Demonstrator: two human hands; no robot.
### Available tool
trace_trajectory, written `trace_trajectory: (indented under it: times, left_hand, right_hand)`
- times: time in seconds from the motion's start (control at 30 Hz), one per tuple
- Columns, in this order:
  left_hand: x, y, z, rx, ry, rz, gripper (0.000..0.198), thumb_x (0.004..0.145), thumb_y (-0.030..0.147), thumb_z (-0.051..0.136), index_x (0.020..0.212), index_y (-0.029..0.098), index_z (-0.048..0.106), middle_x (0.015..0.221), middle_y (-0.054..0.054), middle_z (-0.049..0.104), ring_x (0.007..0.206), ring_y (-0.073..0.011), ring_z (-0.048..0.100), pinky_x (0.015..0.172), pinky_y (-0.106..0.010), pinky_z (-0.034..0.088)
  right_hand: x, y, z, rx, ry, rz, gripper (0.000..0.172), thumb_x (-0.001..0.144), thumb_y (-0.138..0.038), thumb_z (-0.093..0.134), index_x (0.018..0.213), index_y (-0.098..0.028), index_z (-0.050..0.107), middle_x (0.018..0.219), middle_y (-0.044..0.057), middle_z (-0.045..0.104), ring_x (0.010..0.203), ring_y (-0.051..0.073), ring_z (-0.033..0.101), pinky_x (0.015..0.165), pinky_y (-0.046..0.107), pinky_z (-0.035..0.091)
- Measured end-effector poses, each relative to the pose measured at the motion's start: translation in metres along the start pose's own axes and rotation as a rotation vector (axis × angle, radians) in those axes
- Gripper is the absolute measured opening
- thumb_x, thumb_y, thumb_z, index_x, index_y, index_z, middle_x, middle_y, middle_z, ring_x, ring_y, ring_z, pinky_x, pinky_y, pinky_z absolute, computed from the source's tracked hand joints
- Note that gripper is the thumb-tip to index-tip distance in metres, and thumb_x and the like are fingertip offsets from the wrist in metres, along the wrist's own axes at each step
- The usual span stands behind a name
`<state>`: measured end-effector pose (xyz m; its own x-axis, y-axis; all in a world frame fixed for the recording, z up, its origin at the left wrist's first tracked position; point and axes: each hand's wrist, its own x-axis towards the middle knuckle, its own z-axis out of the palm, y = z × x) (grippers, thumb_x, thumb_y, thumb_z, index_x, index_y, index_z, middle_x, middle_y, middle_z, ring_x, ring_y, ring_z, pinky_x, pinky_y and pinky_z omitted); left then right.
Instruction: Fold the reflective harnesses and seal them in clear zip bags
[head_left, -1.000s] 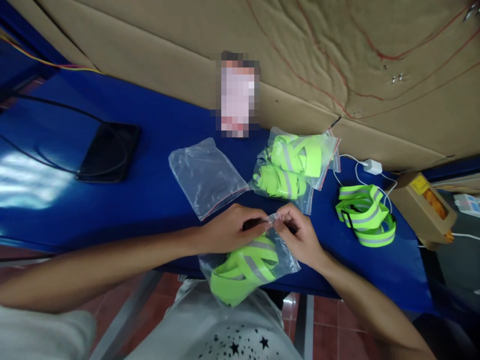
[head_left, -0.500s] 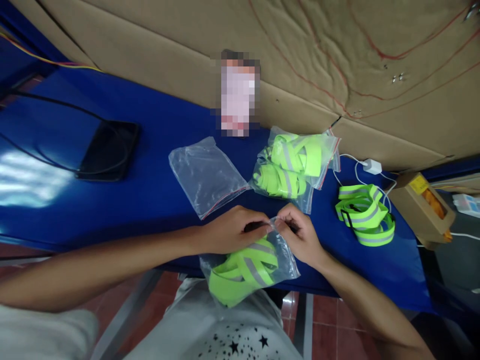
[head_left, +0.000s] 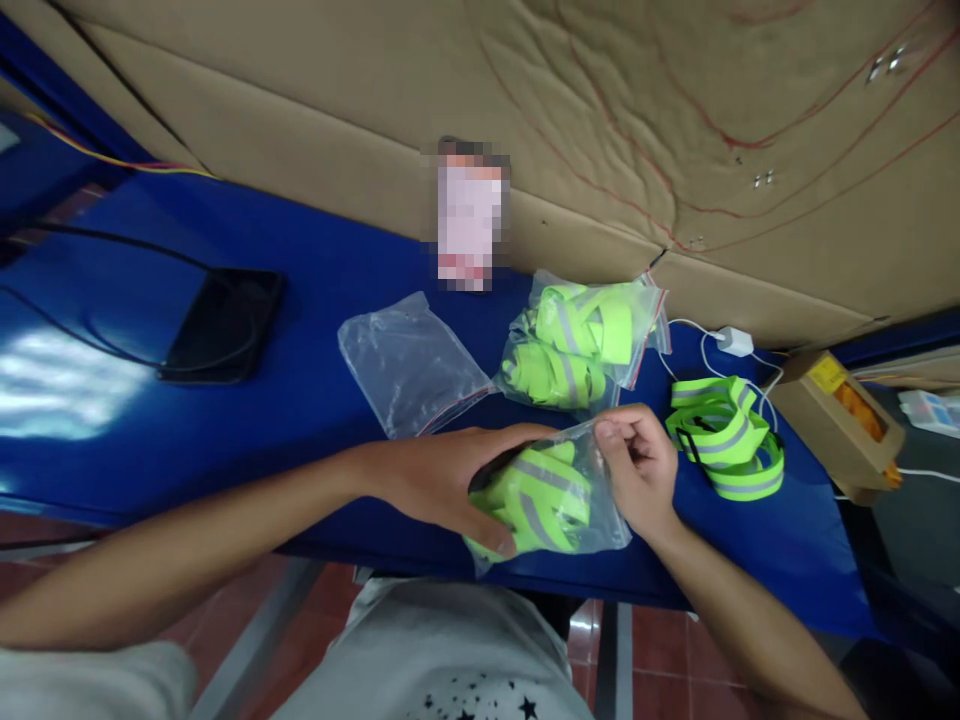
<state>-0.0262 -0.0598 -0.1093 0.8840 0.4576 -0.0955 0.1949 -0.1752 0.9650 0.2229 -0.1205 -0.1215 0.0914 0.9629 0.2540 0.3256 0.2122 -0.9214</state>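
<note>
A clear zip bag (head_left: pixel 606 500) with a neon-yellow reflective strap (head_left: pixel 544 495) bundled inside is held over the front edge of the blue table. My left hand (head_left: pixel 442 485) wraps round the bag's left side, thumb in front, some fingers hidden behind it. My right hand (head_left: pixel 641 465) pinches the bag's upper right corner between thumb and fingertips. Just beyond my hands lie filled bags of the same straps (head_left: pixel 574 335). To their left an empty clear zip bag (head_left: pixel 409 365) lies flat. A loose reflective strap (head_left: pixel 724 440) is coiled right of my right hand.
A black flat device (head_left: pixel 221 325) with a cable lies on the blue table (head_left: pixel 322 240) at left. A blurred-out upright item (head_left: pixel 469 220) stands by the cardboard wall (head_left: pixel 300 90). A white adapter (head_left: pixel 735 341) and an open cardboard box (head_left: pixel 847 420) are at right.
My left hand has gone from pinching the bag's top edge to wrapping round its filled side. My right hand moved right along the edge. The bag has been lifted slightly and shifted right.
</note>
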Motion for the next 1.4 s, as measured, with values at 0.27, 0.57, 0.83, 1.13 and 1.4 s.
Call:
trace_trajectory:
  times: [0.27, 0.57, 0.83, 1.13, 1.4]
  left_hand:
    - [0.004, -0.017, -0.008, -0.3, 0.338, 0.106, 0.085, 0.077, 0.032, 0.088, 0.151, 0.028, 0.046, 0.144, -0.011, 0.059, 0.132, -0.0311, 0.059, 0.108, -0.044, 0.052]
    - [0.01, -0.03, 0.001, -0.048, 0.469, 0.308, 0.089, 0.079, 0.032, 0.088, 0.155, 0.039, 0.043, 0.159, -0.008, 0.041, 0.147, -0.0341, 0.041, 0.121, -0.049, 0.038]
    - [0.009, -0.015, 0.005, -0.154, 0.595, 0.218, 0.061, 0.1, 0.04, 0.062, 0.154, 0.036, 0.033, 0.154, -0.013, 0.04, 0.111, -0.0209, 0.063, 0.086, -0.032, 0.058]
    - [0.007, -0.011, 0.009, -0.004, 0.534, 0.107, 0.039, 0.103, 0.044, 0.053, 0.138, 0.027, 0.049, 0.105, -0.005, 0.064, 0.092, -0.0177, 0.064, 0.084, -0.033, 0.055]
    - [0.004, -0.01, 0.007, 0.168, 0.621, 0.163, 0.024, 0.102, 0.043, 0.055, 0.116, 0.026, 0.064, 0.121, -0.005, 0.064, 0.09, -0.0174, 0.065, 0.078, -0.029, 0.056]
  right_hand:
    - [0.007, 0.013, -0.011, 0.328, -0.107, 0.088, 0.054, 0.098, -0.068, 0.046, 0.124, -0.025, 0.065, 0.086, 0.003, 0.067, 0.064, 0.017, 0.06, 0.053, 0.029, 0.05]
    - [0.001, 0.011, 0.005, 0.26, -0.229, 0.186, 0.039, 0.084, -0.04, 0.081, 0.115, -0.022, 0.069, 0.092, 0.003, 0.074, 0.063, 0.015, 0.068, 0.059, 0.029, 0.061]
    - [0.059, -0.01, -0.021, 0.652, 0.249, 0.334, 0.032, 0.087, -0.05, 0.077, 0.093, -0.02, 0.066, 0.068, -0.002, 0.071, 0.067, 0.015, 0.076, 0.067, 0.022, 0.066]
    - [0.058, -0.035, -0.031, 0.583, 0.003, 0.417, 0.037, 0.093, -0.039, 0.07, 0.121, -0.015, 0.069, 0.126, 0.013, 0.073, 0.106, 0.021, 0.075, 0.087, 0.031, 0.065]
    - [0.004, -0.002, -0.142, -0.843, 0.182, -0.006, 0.047, 0.098, -0.051, 0.057, 0.134, -0.022, 0.063, 0.139, 0.015, 0.063, 0.134, 0.032, 0.056, 0.115, 0.055, 0.041]
